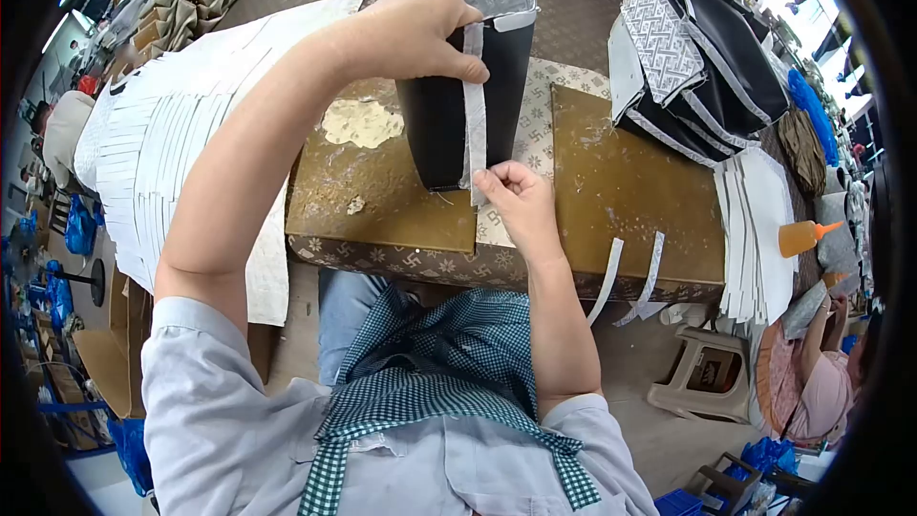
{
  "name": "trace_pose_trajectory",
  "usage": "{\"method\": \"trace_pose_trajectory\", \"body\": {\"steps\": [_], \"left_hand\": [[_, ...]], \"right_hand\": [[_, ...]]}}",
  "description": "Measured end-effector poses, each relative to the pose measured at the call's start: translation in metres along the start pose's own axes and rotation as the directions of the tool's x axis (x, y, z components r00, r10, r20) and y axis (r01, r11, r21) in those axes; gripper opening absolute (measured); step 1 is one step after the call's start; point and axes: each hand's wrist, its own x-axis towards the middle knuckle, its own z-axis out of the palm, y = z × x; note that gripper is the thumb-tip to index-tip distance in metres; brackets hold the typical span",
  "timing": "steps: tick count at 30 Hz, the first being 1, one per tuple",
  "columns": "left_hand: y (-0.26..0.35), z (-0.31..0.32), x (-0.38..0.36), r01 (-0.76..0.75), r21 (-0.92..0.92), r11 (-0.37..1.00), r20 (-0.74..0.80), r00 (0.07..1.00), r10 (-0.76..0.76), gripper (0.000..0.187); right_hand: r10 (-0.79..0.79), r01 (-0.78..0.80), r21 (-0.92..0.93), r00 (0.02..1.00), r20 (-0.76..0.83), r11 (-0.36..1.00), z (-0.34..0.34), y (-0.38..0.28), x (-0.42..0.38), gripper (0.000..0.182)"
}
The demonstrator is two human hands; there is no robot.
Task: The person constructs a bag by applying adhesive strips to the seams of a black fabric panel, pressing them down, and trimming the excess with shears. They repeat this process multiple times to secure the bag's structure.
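A black box-shaped piece (435,124) with a grey patterned lining stands upright on the table in front of me. A narrow pale strip (475,124) runs down its near side. My left hand (435,33) is at the top, thumb on the strip and fingers over the rim, closed on the black piece. Lower down, my right hand (521,196) pinches the bottom end of the strip between thumb and fingers, close to the lower edge of the black piece.
Layered white sheets (181,124) cover the table's left. On the right are stacked black pieces (697,57), white strips (755,229) and an orange bottle (800,238). Two loose strips (652,268) hang over the front edge. A stool (707,373) and a seated person (821,373) are at right.
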Motion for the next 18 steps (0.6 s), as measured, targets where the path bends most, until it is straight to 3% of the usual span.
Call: {"method": "trace_pose_trajectory", "body": {"steps": [4,10,13,16,18], "left_hand": [[0.001,-0.001,-0.001,0.017,-0.026,1.0,0.026,1.0,-0.016,0.031],[0.0,-0.001,0.001,-0.011,0.085,0.996,0.038,0.999,0.008,0.034],[-0.001,0.002,0.004,-0.019,0.161,0.987,0.029,0.999,0.015,0.031],[-0.014,0.015,0.008,-0.099,0.297,0.95,-0.083,0.988,0.128,0.026],[-0.021,0.023,0.01,-0.106,0.345,0.933,-0.103,0.983,0.15,0.024]], "right_hand": [[0.005,-0.006,-0.021,0.999,-0.033,1.0,0.005,0.016,-0.004,0.023],[-0.017,-0.004,-0.235,0.996,-0.09,0.972,0.01,0.01,0.005,0.027],[0.003,-0.051,-0.428,0.994,-0.113,0.902,0.01,-0.001,0.003,0.028],[-0.181,0.033,-0.701,0.974,-0.138,0.712,0.011,0.0,-0.002,0.03],[-0.339,0.147,-0.609,0.917,-0.211,0.779,0.015,-0.002,-0.009,0.02]]}}
